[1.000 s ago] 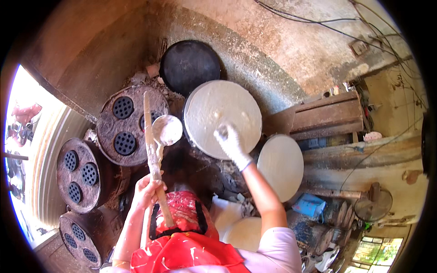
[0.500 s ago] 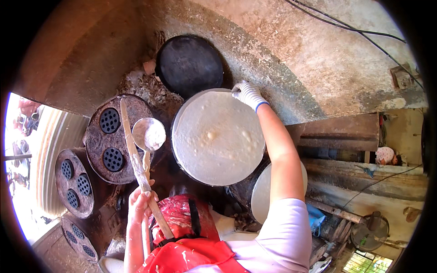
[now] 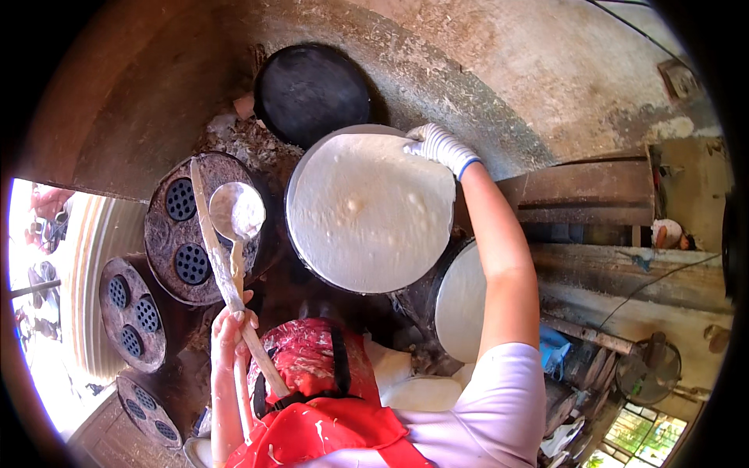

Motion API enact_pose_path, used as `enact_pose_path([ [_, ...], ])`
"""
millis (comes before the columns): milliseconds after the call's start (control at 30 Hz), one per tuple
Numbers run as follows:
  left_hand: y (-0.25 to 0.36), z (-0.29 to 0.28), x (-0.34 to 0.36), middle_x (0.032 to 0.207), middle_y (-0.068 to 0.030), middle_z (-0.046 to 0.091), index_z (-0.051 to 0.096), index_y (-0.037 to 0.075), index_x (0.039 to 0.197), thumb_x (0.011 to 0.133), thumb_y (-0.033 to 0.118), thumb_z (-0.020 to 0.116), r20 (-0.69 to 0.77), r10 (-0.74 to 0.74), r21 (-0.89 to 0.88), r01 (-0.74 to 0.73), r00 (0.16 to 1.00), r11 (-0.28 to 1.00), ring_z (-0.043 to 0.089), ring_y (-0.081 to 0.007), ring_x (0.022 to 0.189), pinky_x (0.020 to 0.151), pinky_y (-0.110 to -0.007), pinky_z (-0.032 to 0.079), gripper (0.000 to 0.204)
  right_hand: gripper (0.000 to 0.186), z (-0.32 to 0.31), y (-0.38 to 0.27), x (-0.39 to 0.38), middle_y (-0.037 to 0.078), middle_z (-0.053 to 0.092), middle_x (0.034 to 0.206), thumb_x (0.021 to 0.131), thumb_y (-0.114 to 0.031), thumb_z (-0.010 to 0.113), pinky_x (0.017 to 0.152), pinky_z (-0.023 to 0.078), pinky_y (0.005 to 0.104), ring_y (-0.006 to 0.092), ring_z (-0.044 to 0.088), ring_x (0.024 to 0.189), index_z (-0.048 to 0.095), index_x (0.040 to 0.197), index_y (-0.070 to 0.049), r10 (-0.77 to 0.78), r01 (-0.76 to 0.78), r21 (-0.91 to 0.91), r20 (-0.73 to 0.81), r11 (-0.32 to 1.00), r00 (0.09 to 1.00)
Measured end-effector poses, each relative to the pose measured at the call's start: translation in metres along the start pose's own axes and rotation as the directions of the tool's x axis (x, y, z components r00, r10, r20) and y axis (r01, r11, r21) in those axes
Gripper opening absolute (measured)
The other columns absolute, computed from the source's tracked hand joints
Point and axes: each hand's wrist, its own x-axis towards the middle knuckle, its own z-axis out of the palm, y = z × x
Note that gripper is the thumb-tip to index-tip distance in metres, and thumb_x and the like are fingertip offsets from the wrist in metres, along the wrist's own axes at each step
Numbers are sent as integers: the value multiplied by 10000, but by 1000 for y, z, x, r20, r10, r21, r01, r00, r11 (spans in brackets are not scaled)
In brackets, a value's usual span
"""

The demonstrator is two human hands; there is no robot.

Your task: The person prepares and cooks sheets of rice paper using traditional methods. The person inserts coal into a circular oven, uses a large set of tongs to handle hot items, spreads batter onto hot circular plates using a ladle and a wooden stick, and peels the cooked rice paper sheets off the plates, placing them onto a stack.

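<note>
Nearest, on the body side of the griddle (image 3: 357,129), is a red apron (image 3: 331,429) splashed with white. To the near left of the griddle, the bare left hand (image 3: 232,331) is wrapped around a long wooden stick (image 3: 219,261) together with the handle of a ladle (image 3: 248,218), whose batter-smeared bowl sits left of the griddle.

A round white sheet (image 3: 367,226) with a few bubbles lies over most of the griddle, leaving a strip uncovered along its far side. At the griddle's far right, the right hand (image 3: 443,148), in a striped white glove, pinches the sheet's edge between its fingers; how tightly, I cannot tell. Just right of the griddle, on its near side, is a pale disc (image 3: 460,304), partly behind the right arm.

Left of the griddle stands a rusty drum (image 3: 166,238) topped with black holed blocks (image 3: 191,264). Beyond the griddle, slightly left, is a black round plate (image 3: 312,93), near the stained wall (image 3: 484,62) behind.
</note>
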Motion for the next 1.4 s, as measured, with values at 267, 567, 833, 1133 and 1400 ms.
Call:
enact_pose_path([
  [267,10,-40,-37,747,-97,578,454,-46,1207,877,194,533,62,12,-24,-10,998,1000,372,-30,348,321,-136,309,416,370,-50,-72,-165,87,669,936,773,-253,696,788,459,309,132,575,841,626,1026,7,-41,39,51,49,998,998],
  [567,22,-96,-78,745,-95,594,468,-50,1192,864,202,555,212,-84,112,61,974,992,380,-32,343,321,-133,306,423,329,-15,-138,-351,69,652,800,770,-221,673,726,449,275,97,532,750,621,950,49,85,-84,14,-227,996,970],
  [833,-2,-100,-102,766,-89,570,418,-63,1234,866,201,542,310,-231,182,180,922,967,392,-30,346,306,-114,327,470,232,42,-166,-549,29,644,884,816,-115,633,765,451,238,69,540,812,619,991,37,198,-131,153,-603,980,773],
  [1133,-47,-76,-114,856,-108,501,222,0,1351,911,144,433,571,-383,-46,495,726,868,458,-88,379,312,-168,431,509,325,313,-148,-721,34,622,1066,704,-64,592,864,420,379,226,576,971,637,1015,-146,160,-603,-242,-830,760,534],
  [1400,-83,-41,-135,863,-88,501,196,-22,1350,945,154,377,658,-310,16,398,686,917,416,-48,405,348,-154,402,477,519,626,-25,-725,67,455,1301,736,-244,603,888,370,450,248,432,1168,477,1237,-190,734,-783,150,-488,604,472],
])
